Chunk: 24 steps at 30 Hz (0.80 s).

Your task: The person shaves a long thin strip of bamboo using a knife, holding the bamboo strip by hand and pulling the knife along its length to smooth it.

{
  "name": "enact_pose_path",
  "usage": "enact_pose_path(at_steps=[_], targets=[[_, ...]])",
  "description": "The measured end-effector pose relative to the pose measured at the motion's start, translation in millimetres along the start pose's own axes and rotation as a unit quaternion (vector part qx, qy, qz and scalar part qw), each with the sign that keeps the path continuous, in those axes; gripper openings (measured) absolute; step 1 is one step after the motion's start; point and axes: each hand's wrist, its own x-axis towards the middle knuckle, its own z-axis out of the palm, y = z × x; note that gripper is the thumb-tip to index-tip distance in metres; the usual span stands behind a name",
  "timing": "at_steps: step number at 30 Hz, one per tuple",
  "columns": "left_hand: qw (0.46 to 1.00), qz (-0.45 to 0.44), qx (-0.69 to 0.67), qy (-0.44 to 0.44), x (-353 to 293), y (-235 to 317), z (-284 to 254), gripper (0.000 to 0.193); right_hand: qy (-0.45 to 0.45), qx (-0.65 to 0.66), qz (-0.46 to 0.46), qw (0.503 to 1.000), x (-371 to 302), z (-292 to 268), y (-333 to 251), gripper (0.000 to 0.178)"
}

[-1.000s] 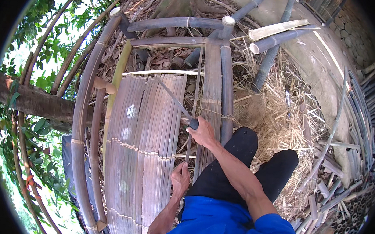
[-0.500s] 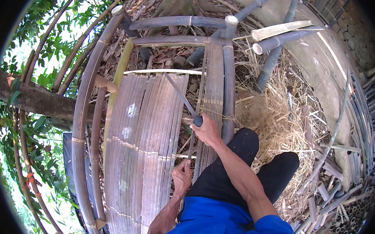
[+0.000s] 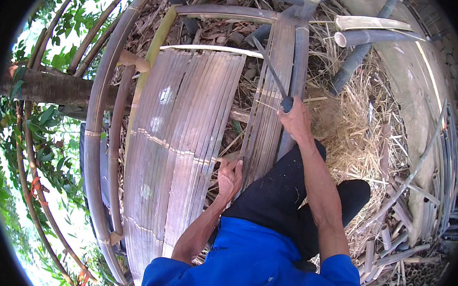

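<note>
My right hand (image 3: pixel 296 118) is closed round the dark handle (image 3: pixel 287 103) of a long-bladed knife (image 3: pixel 272 73), whose blade points up and left across the right-hand bamboo slats (image 3: pixel 273 83). My left hand (image 3: pixel 229 178) is lower down, at the gap between those slats and the wide slatted panel (image 3: pixel 181 114) on the left. Its fingers are bent, with thumb and fingertips at the lower end of the edge bamboo strip (image 3: pixel 247 139); part of the grip is hidden. A light thin strip (image 3: pixel 208 49) lies across the panel's far end.
Thick bamboo poles (image 3: pixel 98 110) frame the seat on the left. Cut bamboo pieces (image 3: pixel 372 36) rest at the upper right. Straw and shavings (image 3: pixel 359 134) cover the ground beside my knees. Stacked bamboo (image 3: pixel 413 277) lies at the lower right.
The view has shifted. My right hand has moved right with the knife, its blade now over the right-hand slats. The edge strip, earlier apart, now lies against them; my left hand has moved up.
</note>
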Motion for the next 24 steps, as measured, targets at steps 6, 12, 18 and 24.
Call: enact_pose_path(at_steps=[6,12,18,24], targets=[[0.995,-0.08,-0.053,0.041,-14.4,-1.9,22.4,0.029,-0.096,-0.105,0.001,0.99,4.2,5.2,7.8,0.048],[0.991,-0.028,-0.045,0.12,-13.2,0.0,36.6,0.032,-0.113,-0.097,-0.019,0.989,10.1,3.6,17.4,0.049],[0.991,-0.094,-0.036,0.086,-16.0,17.4,20.5,0.027,0.015,-0.06,0.034,0.997,32.3,-83.2,34.4,0.043],[0.996,0.03,0.074,0.045,-4.4,8.3,-2.3,0.026,0.194,-0.071,0.04,0.978,22.7,-188.9,119.1,0.04]])
